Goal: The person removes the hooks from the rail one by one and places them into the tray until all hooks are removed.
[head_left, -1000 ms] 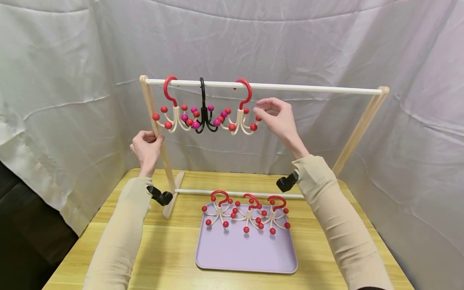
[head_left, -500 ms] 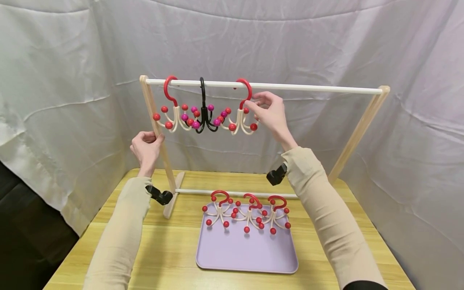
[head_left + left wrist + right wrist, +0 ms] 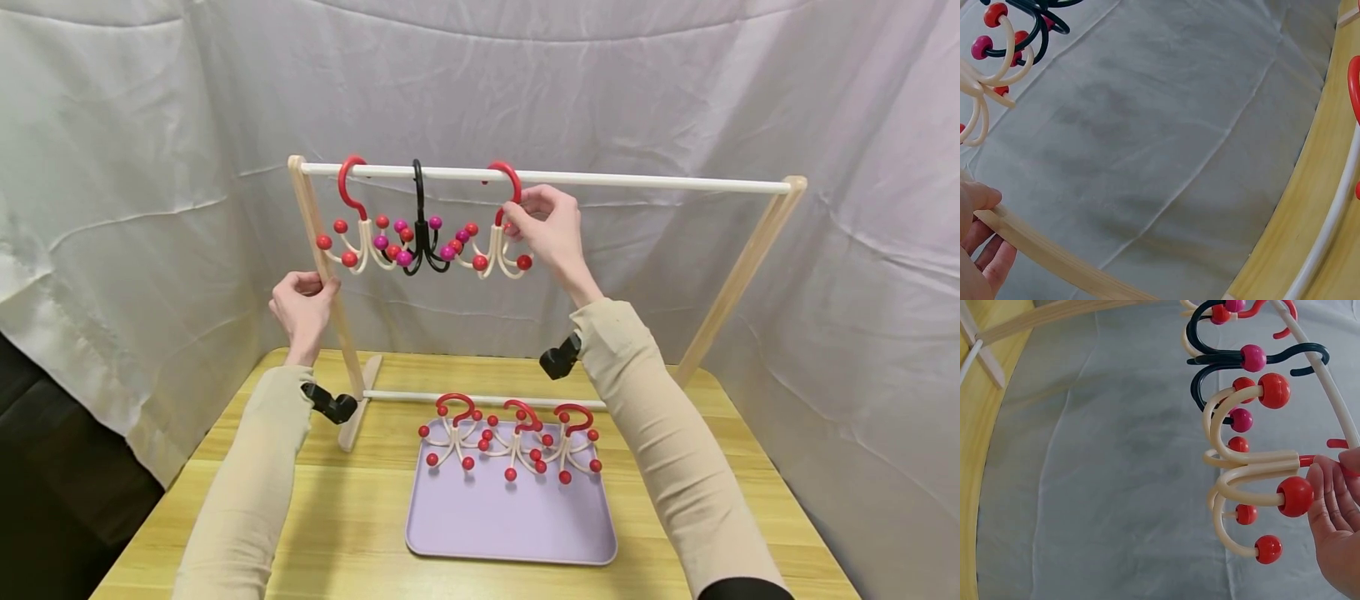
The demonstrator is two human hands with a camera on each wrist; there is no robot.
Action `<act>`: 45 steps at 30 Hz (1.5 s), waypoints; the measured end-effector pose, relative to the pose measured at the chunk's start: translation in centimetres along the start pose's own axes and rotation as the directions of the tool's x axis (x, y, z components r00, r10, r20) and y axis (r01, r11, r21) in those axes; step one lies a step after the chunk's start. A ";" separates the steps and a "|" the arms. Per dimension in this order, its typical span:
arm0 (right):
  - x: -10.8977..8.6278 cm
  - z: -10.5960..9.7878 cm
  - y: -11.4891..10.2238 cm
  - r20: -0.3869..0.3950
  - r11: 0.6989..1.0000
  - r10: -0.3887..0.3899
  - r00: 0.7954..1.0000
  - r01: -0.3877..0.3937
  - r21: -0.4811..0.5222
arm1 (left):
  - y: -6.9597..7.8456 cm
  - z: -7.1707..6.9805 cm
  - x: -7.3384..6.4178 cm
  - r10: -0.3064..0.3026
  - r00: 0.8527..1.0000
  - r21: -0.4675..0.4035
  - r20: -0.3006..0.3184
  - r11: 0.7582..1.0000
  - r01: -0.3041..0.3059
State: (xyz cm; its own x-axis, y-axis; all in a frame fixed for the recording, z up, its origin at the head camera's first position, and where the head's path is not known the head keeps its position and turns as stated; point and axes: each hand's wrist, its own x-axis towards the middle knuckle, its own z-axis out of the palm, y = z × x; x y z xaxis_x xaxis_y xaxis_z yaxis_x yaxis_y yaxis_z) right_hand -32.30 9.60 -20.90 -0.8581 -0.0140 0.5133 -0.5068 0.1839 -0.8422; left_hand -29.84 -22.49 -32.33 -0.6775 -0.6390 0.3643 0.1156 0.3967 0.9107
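Note:
In the head view my left hand (image 3: pixel 302 312) pinches the left wooden post (image 3: pixel 306 204) of a rack, thumb on one side and fingers on the other. My right hand (image 3: pixel 555 237) is up by the white rod (image 3: pixel 645 181), its thumb and fingertips pinching the red hook of a cream claw hanger (image 3: pixel 496 250) with red balls. That hook loops over the rod. To its left hang a black claw hanger (image 3: pixel 422 237) with magenta and red balls and another cream hanger (image 3: pixel 364 237). The right wrist view shows the fingertips (image 3: pixel 1317 481) at the gripped hanger's red neck.
Below, a lilac tray (image 3: pixel 510 529) lies on the wooden table (image 3: pixel 352 517) with three red-hooked cream hangers (image 3: pixel 454 435) along its back edge. Behind the tray runs the rack's lower white bar (image 3: pixel 405 397). The right post (image 3: pixel 738 279) slants down behind my right forearm. Grey cloth (image 3: pixel 600 100) surrounds the table.
My right hand has moved left from beside the third hanger and taken hold of its red hook. The left hand stays on the post, and the hangers have barely moved.

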 end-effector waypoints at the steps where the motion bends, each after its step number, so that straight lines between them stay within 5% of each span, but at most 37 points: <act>1: 0.0 0.0 0.0 -0.003 1.000 -0.002 1.000 0.002 0.008 | 0.0 0.0 0.0 0.001 1.000 0.000 -0.001 1.000 -0.001; 28: -0.7 -1.7 0.5 -0.099 0.983 -0.043 0.994 0.059 0.171 | -0.1 0.1 0.1 0.014 1.000 -0.012 -0.004 1.000 -0.014; 45: -1.1 -2.3 0.3 -0.114 0.933 -0.063 0.992 0.099 0.346 | -0.1 0.1 0.0 0.014 1.000 -0.017 -0.006 1.000 -0.014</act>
State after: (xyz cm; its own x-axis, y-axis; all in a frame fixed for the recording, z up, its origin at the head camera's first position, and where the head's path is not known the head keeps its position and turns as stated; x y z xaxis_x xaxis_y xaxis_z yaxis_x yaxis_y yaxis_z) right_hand -31.29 11.91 -21.31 -0.8097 0.0863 0.5805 -0.5861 -0.1699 -0.7923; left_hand -29.90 -22.51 -32.43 -0.6715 -0.6373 0.3779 0.1371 0.3944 0.9086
